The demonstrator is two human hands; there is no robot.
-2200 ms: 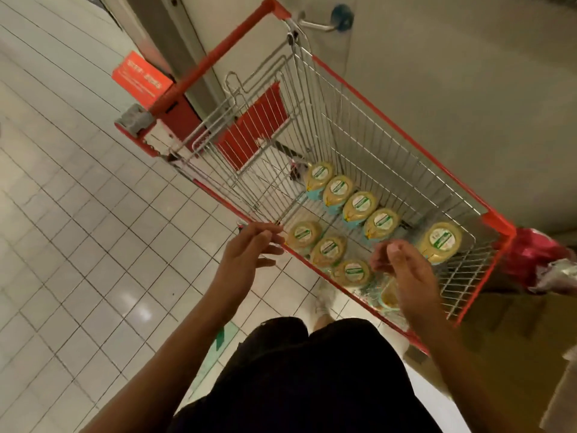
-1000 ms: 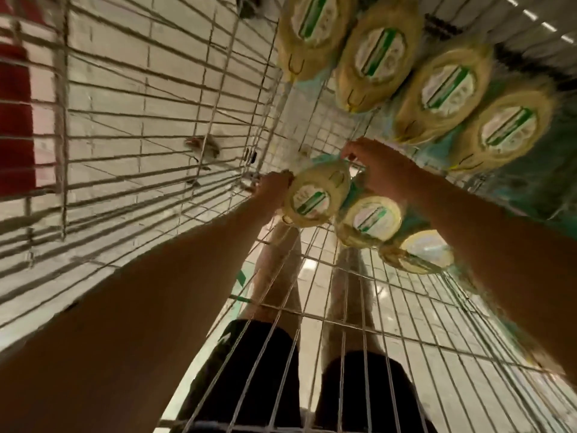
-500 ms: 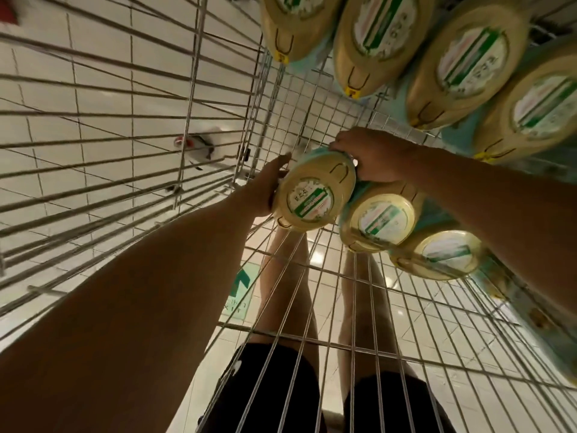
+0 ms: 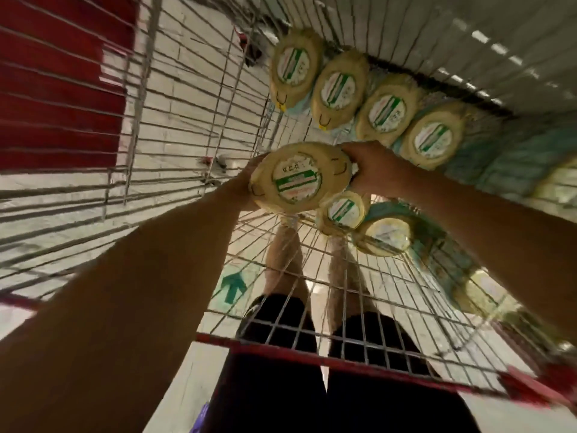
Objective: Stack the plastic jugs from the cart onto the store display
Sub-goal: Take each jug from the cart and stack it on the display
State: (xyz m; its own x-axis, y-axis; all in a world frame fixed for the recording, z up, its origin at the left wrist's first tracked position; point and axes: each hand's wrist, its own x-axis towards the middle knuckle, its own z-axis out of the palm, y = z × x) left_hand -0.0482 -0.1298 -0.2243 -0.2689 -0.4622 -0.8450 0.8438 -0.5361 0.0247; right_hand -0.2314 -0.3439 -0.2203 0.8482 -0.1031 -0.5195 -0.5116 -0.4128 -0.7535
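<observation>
A person leans into a red-rimmed silver wire shopping cart (image 4: pixel 343 364), holding one round-topped pale yellow plastic jug (image 4: pixel 299 179) above the cart floor. The left hand (image 4: pixel 251 182) cups its left side and the right hand (image 4: pixel 373 170) curls over its right edge. Its round white label has a green band; the writing is too blurred to read. The jug is upright, top facing the camera, long axis running down toward the cart floor. Half a second ago it was lower, beside two matching jugs (image 4: pixel 345 210). Four more jugs (image 4: pixel 387 112) line the cart's far side
</observation>
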